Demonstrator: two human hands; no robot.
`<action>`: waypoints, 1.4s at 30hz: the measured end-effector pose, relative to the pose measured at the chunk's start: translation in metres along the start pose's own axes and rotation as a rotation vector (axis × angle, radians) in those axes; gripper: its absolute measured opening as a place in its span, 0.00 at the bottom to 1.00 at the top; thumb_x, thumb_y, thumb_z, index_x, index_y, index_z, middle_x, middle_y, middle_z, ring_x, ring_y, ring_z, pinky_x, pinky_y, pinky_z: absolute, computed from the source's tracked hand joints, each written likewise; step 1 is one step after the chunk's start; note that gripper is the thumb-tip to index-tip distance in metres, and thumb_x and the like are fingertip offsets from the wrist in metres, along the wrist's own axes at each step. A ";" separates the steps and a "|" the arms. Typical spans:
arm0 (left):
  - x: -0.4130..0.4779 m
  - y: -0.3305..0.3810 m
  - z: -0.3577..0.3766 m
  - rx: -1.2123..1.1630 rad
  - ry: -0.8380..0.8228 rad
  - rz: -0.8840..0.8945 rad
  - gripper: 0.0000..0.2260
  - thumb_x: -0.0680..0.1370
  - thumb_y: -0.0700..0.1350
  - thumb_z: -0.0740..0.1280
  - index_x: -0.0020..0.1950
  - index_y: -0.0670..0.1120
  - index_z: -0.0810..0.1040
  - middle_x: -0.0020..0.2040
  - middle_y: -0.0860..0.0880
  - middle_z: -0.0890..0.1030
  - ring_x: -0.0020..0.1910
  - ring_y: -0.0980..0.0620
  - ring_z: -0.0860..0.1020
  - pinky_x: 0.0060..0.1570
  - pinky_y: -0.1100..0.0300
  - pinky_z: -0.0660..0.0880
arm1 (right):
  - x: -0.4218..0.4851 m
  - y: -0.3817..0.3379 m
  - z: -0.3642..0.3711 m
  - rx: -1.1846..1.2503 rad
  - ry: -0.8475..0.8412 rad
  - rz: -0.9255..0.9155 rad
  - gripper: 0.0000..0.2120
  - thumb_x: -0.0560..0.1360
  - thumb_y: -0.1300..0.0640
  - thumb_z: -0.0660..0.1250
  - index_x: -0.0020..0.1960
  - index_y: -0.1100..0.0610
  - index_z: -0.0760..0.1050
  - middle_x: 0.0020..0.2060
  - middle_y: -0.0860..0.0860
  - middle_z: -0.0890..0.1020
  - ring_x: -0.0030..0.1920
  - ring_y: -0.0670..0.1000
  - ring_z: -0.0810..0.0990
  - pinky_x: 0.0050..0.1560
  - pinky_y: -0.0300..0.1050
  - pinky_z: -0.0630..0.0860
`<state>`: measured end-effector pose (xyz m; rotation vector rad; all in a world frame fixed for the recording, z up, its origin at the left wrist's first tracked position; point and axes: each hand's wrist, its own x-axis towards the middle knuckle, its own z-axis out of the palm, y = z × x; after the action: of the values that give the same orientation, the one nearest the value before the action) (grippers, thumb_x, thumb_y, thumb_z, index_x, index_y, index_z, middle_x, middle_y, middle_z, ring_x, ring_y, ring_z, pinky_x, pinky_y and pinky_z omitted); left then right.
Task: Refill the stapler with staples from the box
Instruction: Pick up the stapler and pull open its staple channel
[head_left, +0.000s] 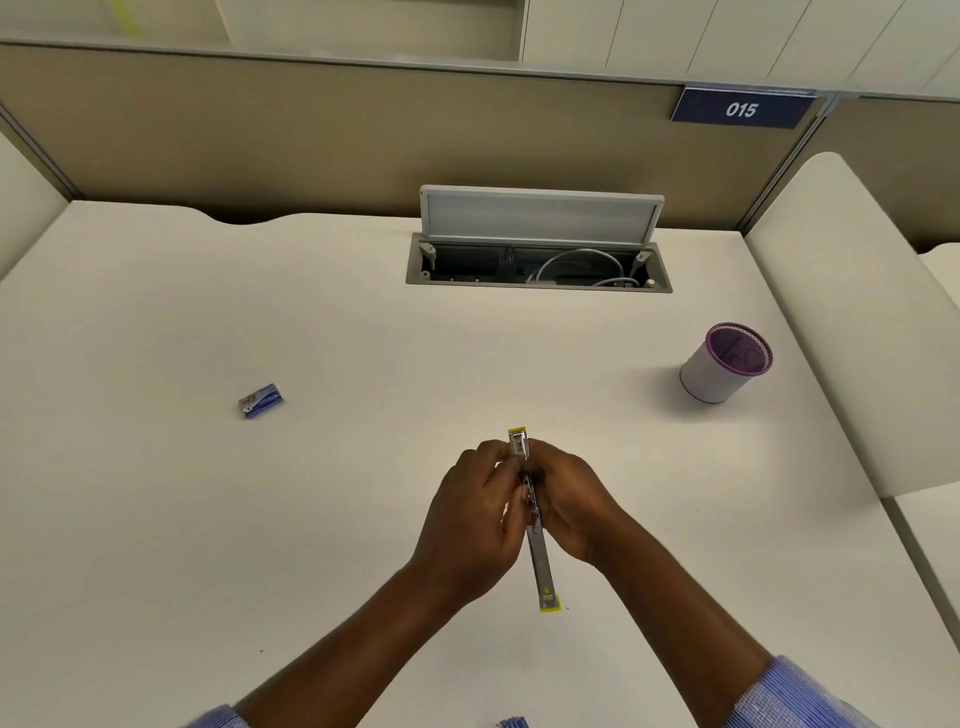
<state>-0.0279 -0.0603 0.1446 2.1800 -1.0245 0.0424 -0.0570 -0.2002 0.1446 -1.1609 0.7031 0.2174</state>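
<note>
Both hands, left hand (470, 512) and right hand (569, 501), clamped on stapler (535, 525) above surface (322, 509), staple box (260, 400) well left of stapler, "015" sign (742, 108) beyond, wide bare room around.

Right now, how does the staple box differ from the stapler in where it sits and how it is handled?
The staple box lies flat on the desk, off to the left and untouched; the stapler is at the centre, held by the left hand and the right hand. The staple box is short and blue; the stapler is long, slim and silver with yellow ends. Whether either holds staples cannot be told.
</note>
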 end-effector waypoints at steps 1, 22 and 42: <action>0.000 0.000 0.000 0.001 -0.004 0.000 0.10 0.78 0.42 0.64 0.58 0.43 0.79 0.56 0.48 0.78 0.49 0.47 0.77 0.45 0.50 0.77 | -0.001 0.000 -0.001 0.013 -0.004 0.007 0.09 0.78 0.58 0.58 0.50 0.56 0.76 0.32 0.51 0.73 0.31 0.49 0.72 0.30 0.42 0.70; 0.005 0.010 -0.005 -0.069 -0.012 0.002 0.07 0.77 0.39 0.58 0.46 0.42 0.77 0.43 0.47 0.78 0.43 0.47 0.73 0.44 0.52 0.73 | 0.000 0.005 0.006 0.240 0.014 0.004 0.20 0.82 0.56 0.60 0.39 0.54 0.87 0.36 0.53 0.84 0.37 0.51 0.83 0.42 0.47 0.77; -0.003 0.002 -0.005 -0.101 -0.003 0.120 0.10 0.76 0.40 0.68 0.57 0.47 0.78 0.50 0.53 0.79 0.50 0.51 0.75 0.52 0.57 0.71 | 0.003 0.003 0.004 0.261 -0.012 0.038 0.16 0.84 0.49 0.61 0.59 0.56 0.84 0.42 0.58 0.78 0.38 0.54 0.76 0.39 0.47 0.74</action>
<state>-0.0304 -0.0561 0.1482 2.0273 -1.1339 0.0420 -0.0544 -0.1966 0.1415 -0.8971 0.7201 0.1593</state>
